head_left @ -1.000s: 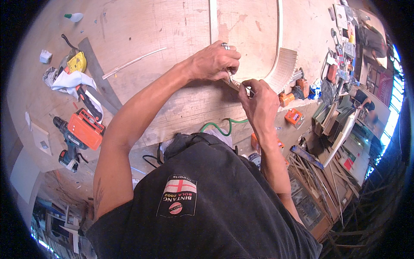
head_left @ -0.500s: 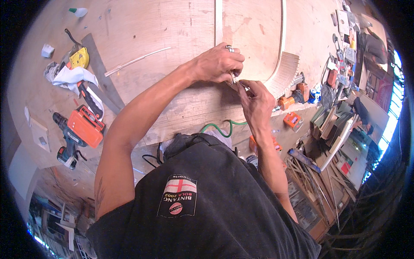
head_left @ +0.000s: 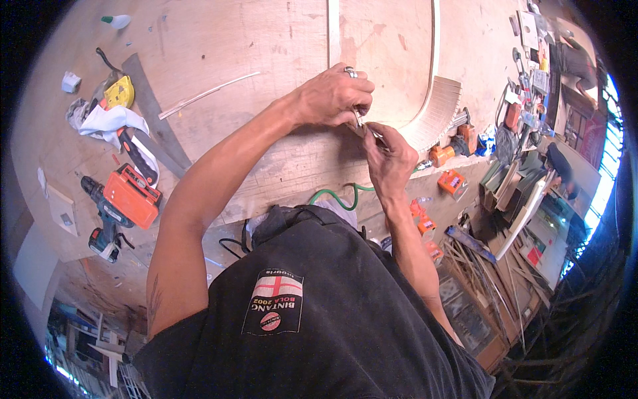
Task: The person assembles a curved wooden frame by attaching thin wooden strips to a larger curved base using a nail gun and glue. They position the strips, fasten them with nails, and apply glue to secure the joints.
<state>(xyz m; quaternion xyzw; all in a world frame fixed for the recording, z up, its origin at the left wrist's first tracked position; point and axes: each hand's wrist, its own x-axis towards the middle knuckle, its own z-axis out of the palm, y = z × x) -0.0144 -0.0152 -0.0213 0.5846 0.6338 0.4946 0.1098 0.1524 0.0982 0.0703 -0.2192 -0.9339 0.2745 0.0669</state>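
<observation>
My left hand, with a ring on one finger, is closed above the near edge of the wooden workbench. Its fingertips pinch a small pale strip end. Just to the right, my right hand has its thumb and fingers pressed together at the same spot; the fingers partly hide what lies between them. A slatted, curved wooden piece bends toward my hands from the right. A straight pale strip runs away from beyond my left hand.
Left on the bench lie a cordless drill, an orange case, a handsaw, a white cloth and a thin loose strip. An orange power tool sits right. A green hose hangs at the near edge.
My right hand and forearm have shifted slightly left, while my left hand stays almost in place. A person's dark figure at the far right has changed position.
</observation>
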